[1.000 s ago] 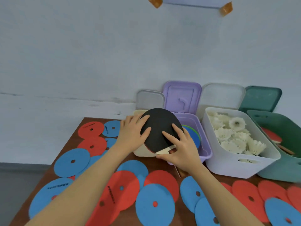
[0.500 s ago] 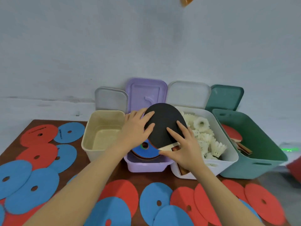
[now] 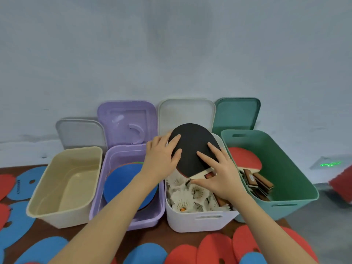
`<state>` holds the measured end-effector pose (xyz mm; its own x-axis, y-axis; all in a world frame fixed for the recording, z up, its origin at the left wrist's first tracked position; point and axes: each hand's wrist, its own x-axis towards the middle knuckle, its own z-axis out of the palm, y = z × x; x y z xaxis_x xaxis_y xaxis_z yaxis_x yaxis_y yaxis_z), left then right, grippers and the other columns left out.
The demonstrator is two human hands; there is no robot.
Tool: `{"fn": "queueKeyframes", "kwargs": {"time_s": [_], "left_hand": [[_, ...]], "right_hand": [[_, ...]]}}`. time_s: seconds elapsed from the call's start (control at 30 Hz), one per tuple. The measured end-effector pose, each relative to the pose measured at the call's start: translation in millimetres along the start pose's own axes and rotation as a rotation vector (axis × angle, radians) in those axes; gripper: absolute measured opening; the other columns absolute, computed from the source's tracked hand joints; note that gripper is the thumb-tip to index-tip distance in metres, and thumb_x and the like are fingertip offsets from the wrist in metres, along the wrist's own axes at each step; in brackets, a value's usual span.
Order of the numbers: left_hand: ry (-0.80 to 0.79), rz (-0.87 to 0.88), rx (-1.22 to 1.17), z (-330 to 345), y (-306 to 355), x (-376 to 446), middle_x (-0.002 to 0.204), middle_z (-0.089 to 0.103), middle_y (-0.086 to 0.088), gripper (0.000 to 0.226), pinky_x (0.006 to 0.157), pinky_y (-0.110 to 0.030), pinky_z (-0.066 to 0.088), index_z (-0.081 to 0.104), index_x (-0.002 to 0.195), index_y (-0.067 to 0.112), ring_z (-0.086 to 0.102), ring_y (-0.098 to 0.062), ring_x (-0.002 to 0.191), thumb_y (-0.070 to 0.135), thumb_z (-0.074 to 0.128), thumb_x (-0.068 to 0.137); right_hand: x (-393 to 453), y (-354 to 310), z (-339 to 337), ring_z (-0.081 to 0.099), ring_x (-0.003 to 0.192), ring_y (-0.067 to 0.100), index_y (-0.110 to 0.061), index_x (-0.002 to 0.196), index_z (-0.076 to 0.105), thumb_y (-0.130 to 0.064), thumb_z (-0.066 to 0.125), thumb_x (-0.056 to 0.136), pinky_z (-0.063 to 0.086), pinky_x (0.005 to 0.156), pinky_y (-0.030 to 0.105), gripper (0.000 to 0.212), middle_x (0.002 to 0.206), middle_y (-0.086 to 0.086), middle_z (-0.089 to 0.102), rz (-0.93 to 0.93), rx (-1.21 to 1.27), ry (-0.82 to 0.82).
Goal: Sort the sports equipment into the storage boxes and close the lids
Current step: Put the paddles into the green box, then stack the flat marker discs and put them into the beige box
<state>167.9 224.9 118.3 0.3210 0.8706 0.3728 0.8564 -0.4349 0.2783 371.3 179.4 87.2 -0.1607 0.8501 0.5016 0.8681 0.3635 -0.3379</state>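
Nearest, below both forearms, flat foam discs (image 3: 215, 250) with small centre holes lie overlapping on a dark wooden table (image 3: 148, 238): about six red and about seven blue in view, some cut off by the frame.

The left hand (image 3: 162, 159) and right hand (image 3: 219, 174) together hold one table tennis paddle (image 3: 192, 147), smooth black rubber face up; left fingers are curled over its left edge, right fingers spread on the face with the thumb under the pale wooden handle base. The paddle is in the air above the white box (image 3: 198, 221).

Four open plastic boxes stand in a row. Left of the hands: a cream box (image 3: 62, 212), then a purple box (image 3: 123, 223) holding stacked discs. Under the hands, the white box is full of feathery shuttlecocks (image 3: 182, 204). Right of the hands, a green box (image 3: 285, 197) holds red-faced paddles.

Beyond, four rounded lids (image 3: 131, 122) lean upright against a pale wall.
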Motion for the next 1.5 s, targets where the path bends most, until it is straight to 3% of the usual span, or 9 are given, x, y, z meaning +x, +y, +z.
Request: {"fn": "queueKeyframes", "kwargs": {"time_s": [0.17,0.27,0.53,0.63,0.77,0.97,1.27,1.4,1.5], "left_hand": [[-0.024,-0.057,-0.007,40.4,68.5,34.2,0.149,0.030,0.001,0.057,0.101,-0.039,0.022,0.035,0.142,0.028,0.033,-0.025,0.126,0.047,0.025,0.089],[-0.025,-0.107,0.039,73.1,117.1,56.5,0.149,0.031,0.002,0.049,0.099,-0.039,0.022,0.033,0.142,0.029,0.033,-0.025,0.124,0.041,0.036,0.095],[-0.144,-0.202,0.190,146.8,200.0,97.6,0.148,0.030,-0.002,0.048,0.100,-0.039,0.023,0.030,0.142,0.028,0.032,-0.027,0.125,0.038,0.035,0.096],[-0.257,-0.199,0.253,163.2,203.6,106.6,0.144,0.035,-0.003,0.047,0.101,-0.041,0.022,0.032,0.141,0.026,0.030,-0.029,0.125,0.040,0.033,0.096],[-0.347,-0.132,0.360,172.3,202.5,102.6,0.134,0.046,0.001,0.042,0.101,-0.043,0.022,0.042,0.134,0.024,0.026,-0.032,0.126,0.039,0.033,0.096],[-0.303,-0.152,0.249,168.3,201.1,83.3,0.145,0.036,0.001,0.045,0.107,-0.044,0.014,0.037,0.140,0.027,0.020,-0.027,0.136,0.036,0.036,0.095],[-0.125,-0.098,0.103,121.0,211.2,23.7,0.146,0.037,-0.001,0.044,0.104,-0.037,0.024,0.040,0.139,0.021,0.033,-0.022,0.133,0.031,0.039,0.096],[-0.035,-0.026,0.084,101.7,211.5,-13.2,0.122,0.060,-0.006,0.047,0.088,-0.041,0.043,0.060,0.120,0.015,0.056,-0.028,0.109,0.034,0.035,0.086],[-0.001,-0.003,0.057,96.3,210.6,-42.5,0.113,0.064,-0.005,0.045,0.081,-0.040,0.047,0.065,0.111,0.014,0.061,-0.027,0.100,0.033,0.036,0.083]], "right_hand": [[-6.8,81.4,-32.6,0.036,0.131,0.039,-0.033,0.128,0.054,-0.075,0.060,0.061,0.033,0.102,0.050,0.079,0.146,0.005,0.039,0.006,-0.008,-0.031],[-10.0,135.2,-54.8,0.035,0.131,0.040,-0.032,0.127,0.056,-0.076,0.058,0.060,0.036,0.100,0.053,0.080,0.145,0.005,0.040,0.026,-0.020,-0.071],[-4.4,235.0,-69.8,0.040,0.123,0.050,-0.029,0.124,0.059,-0.078,0.050,0.059,0.042,0.093,0.058,0.082,0.139,0.013,0.047,0.089,-0.143,-0.190],[-4.0,254.0,-59.5,0.036,0.125,0.053,-0.029,0.127,0.056,-0.079,0.047,0.061,0.041,0.093,0.061,0.084,0.141,0.014,0.044,0.072,-0.198,-0.275],[-7.3,261.0,-42.2,0.012,0.141,0.036,-0.033,0.140,0.039,-0.066,0.043,0.085,0.013,0.113,0.046,0.064,0.154,0.008,0.021,0.129,-0.339,-0.421],[-19.9,256.4,-40.4,0.020,0.139,0.031,-0.032,0.145,0.029,-0.053,0.028,0.096,0.017,0.111,0.041,0.053,0.153,0.008,0.024,0.165,-0.338,-0.575],[-52.1,210.2,-81.3,0.043,0.122,0.024,-0.025,0.138,0.044,-0.037,0.046,0.096,0.033,0.098,0.038,0.044,0.134,0.000,0.051,0.072,-0.063,-0.242],[-82.3,181.7,-89.8,0.052,0.105,0.022,-0.021,0.126,0.056,-0.032,0.048,0.092,0.041,0.085,0.035,0.037,0.116,-0.003,0.060,0.013,-0.072,-0.081],[-112.3,164.6,-91.3,0.051,0.106,0.023,-0.020,0.123,0.058,-0.034,0.042,0.088,0.042,0.084,0.036,0.040,0.116,0.000,0.060,0.001,-0.090,-0.057]]}}
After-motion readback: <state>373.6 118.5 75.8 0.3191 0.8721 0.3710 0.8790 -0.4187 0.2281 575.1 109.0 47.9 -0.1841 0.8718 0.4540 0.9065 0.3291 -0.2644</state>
